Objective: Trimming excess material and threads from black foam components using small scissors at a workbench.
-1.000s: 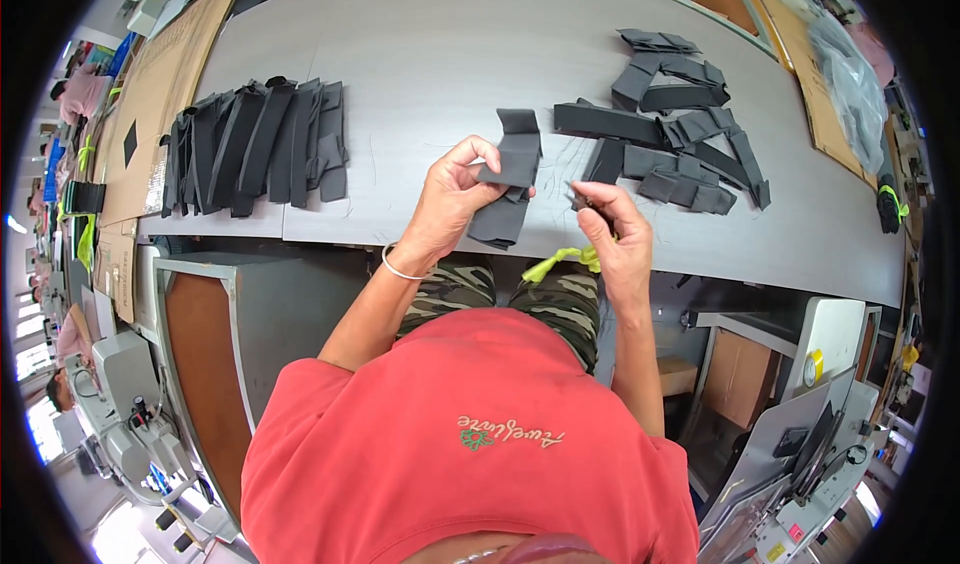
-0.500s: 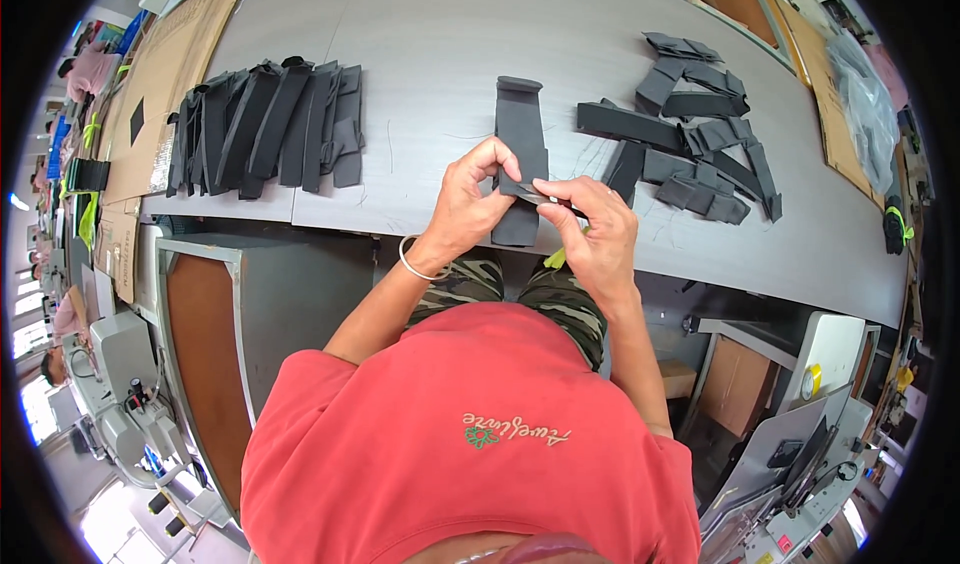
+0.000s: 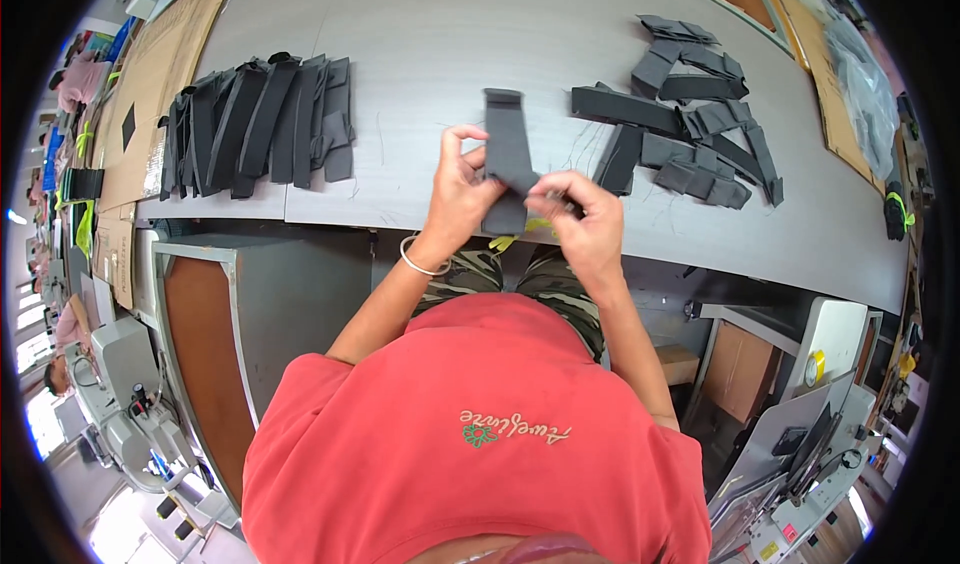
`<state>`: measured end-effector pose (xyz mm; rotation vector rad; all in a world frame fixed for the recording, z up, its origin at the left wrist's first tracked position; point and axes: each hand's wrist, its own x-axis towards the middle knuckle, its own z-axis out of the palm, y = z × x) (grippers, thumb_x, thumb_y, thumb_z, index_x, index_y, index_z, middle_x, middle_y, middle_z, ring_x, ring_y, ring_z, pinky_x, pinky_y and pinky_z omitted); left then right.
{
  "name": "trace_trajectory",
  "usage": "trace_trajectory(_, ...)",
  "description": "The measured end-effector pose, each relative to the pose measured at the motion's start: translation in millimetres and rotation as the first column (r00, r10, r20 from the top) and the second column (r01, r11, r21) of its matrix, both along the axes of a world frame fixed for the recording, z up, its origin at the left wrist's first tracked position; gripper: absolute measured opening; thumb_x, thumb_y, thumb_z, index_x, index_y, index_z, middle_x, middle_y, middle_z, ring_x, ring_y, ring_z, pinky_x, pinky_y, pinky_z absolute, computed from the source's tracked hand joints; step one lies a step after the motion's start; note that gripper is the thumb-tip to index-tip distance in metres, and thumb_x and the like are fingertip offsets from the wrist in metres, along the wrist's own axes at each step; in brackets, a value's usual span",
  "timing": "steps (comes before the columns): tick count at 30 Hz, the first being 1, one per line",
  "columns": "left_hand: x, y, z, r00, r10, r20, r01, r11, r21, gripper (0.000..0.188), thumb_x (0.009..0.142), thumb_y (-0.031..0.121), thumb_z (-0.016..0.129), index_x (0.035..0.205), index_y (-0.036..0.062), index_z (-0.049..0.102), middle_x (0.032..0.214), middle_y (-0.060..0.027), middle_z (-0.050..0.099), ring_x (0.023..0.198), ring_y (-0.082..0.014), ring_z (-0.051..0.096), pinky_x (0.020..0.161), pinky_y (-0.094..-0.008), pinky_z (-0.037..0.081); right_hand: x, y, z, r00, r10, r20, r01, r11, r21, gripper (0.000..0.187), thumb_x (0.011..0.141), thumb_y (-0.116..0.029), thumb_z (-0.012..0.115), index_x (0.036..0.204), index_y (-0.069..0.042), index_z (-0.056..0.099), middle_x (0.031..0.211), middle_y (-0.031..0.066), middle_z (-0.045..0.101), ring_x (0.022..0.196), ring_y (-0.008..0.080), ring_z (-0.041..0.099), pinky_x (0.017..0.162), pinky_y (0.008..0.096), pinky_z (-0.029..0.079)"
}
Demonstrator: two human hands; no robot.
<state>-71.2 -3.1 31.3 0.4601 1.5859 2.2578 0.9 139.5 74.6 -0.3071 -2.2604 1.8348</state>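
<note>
A dark grey fabric strap (image 3: 507,139) stands lengthwise in front of me, its far end folded over and a crosswise flap near its middle. My left hand (image 3: 460,192) grips its left edge by that flap, thumb and fingers closed, index finger bent. On the other side, my right hand (image 3: 588,226) has its fingertips pinched at the flap's right corner. A small dark tool (image 3: 573,207), blurred, is tucked in the right hand; its kind is unclear. Yellow-green ribbon (image 3: 505,243) shows below the strap at the table edge.
Several similar straps (image 3: 255,124) lie in an overlapping row on the left of the grey table (image 3: 420,24). A looser heap of straps (image 3: 690,124) is at the right. Cardboard (image 3: 165,84) borders the left side; a metal-framed cabinet (image 3: 290,284) stands beneath.
The shiny tool tip seen between my hands at the flap no longer shows. My right hand has lowered slightly and tilted; the ribbon now hangs further left. The left hand still holds the strap.
</note>
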Motion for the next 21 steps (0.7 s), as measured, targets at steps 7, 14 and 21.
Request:
trace_trajectory(7, -7.2, -16.6, -0.6, 0.946, -0.130, 0.297, 0.115, 0.991, 0.068, 0.039, 0.086, -0.004, 0.060, 0.118, 0.0067, 0.039, 0.106, -0.0102, 0.061, 0.088, -0.0094, 0.058, 0.072, -0.0213, 0.047, 7.0, -7.2, -27.0, 0.995, 0.069, -0.073, -0.051, 0.974, 0.223, 0.022, 0.069, 0.007, 0.062, 0.087, -0.006, 0.067, 0.073, 0.0055, 0.062, 0.061, 0.0162, 0.059, 0.056, 0.0278, 0.045)
trace_trajectory(14, 0.8, -11.5, 12.7, 0.975, -0.096, 0.202, 0.076, 0.991, 0.106, 0.068, 0.084, -0.006, 0.058, 0.141, 0.0053, 0.022, 0.117, -0.0109, 0.055, 0.106, -0.0128, 0.050, 0.091, -0.0296, 0.042, 11.7, 7.6, -18.6, 0.999, 0.043, -0.007, -0.043, 0.997, 0.061, 0.018, 0.078, -0.003, 0.069, 0.096, -0.006, 0.067, 0.081, 0.0059, 0.065, 0.071, 0.0148, 0.061, 0.064, 0.0252, 0.048)
trace_trajectory(21, 2.3, -9.2, 17.0, 0.978, -0.135, 0.159, 0.124, 0.989, 0.075, 0.077, 0.081, -0.013, 0.055, 0.145, 0.0048, 0.016, 0.120, -0.0131, 0.055, 0.110, -0.0150, 0.051, 0.093, -0.0287, 0.042, 0.0, 19.4, -19.6, 0.987, -0.001, -0.158, 0.076, 0.879, 0.472, 0.017, 0.080, -0.013, 0.069, 0.097, -0.011, 0.068, 0.083, 0.0029, 0.065, 0.068, 0.0179, 0.058, 0.067, 0.0299, 0.041)
